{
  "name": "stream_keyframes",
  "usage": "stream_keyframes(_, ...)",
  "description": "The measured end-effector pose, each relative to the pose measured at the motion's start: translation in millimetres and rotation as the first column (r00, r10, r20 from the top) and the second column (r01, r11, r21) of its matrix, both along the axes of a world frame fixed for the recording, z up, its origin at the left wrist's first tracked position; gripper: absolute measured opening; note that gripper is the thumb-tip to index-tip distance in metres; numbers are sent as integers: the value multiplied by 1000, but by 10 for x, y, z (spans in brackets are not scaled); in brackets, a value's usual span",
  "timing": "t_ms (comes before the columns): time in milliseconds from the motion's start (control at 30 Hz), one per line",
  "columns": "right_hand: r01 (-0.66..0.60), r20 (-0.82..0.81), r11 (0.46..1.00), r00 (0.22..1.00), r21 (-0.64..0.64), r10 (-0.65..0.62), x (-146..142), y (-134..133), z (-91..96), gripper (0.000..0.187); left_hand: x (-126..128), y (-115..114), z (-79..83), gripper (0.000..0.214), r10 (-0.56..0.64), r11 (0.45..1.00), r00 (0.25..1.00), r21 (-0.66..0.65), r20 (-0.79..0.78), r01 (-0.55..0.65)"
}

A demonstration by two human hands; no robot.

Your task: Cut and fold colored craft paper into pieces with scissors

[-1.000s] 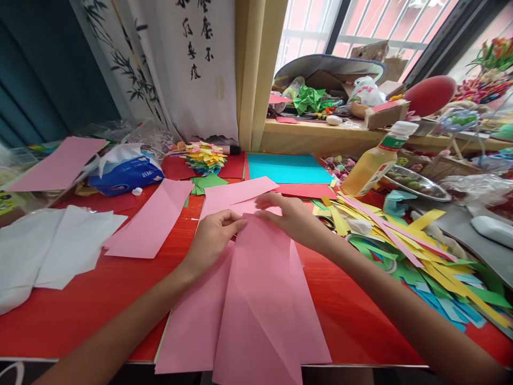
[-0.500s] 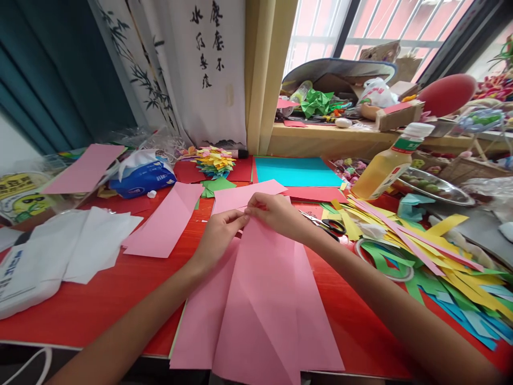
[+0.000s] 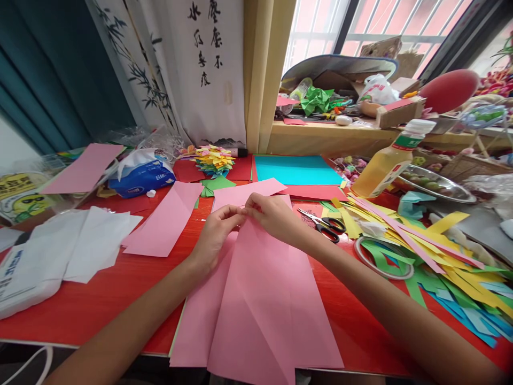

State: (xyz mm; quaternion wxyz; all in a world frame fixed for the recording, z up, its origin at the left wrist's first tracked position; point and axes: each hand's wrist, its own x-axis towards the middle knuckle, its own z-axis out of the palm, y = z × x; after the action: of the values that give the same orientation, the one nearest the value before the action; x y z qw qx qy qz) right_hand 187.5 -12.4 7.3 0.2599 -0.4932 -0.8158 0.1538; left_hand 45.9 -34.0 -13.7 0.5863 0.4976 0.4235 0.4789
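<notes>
A large pink paper sheet [image 3: 256,299], folded into long flaps, lies on the red table [image 3: 92,305] in front of me and hangs over the near edge. My left hand [image 3: 214,235] and my right hand [image 3: 272,216] meet at its far tip. Both pinch that tip with closed fingers. More pink sheets lie close by: one [image 3: 164,219] to the left of my left hand, another [image 3: 246,192] just beyond my fingers.
Black-handled scissors [image 3: 324,224] and a tape ring [image 3: 382,256] lie right of my right hand, beside a heap of coloured paper strips [image 3: 441,251]. A juice bottle [image 3: 387,160], a blue tissue pack [image 3: 140,174], white sheets [image 3: 84,246] and a cyan sheet [image 3: 296,170] also sit on the table.
My right hand went from lying flat on the pink sheet to pinching its far tip next to my left hand. The view shifted slightly left, showing the scissors.
</notes>
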Motion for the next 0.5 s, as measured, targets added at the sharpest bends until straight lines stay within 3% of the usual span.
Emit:
stream_keyframes(300,50,-5,995,999,83,-49,-27,-30,1,13,-5,-10,11,8,-24,999,1000,25,2,24)
stream_keyframes(500,125,-142,988,984,95,-111,186,124,157,17,34,-46,-77,5,-107,994,994,-37,-25,106)
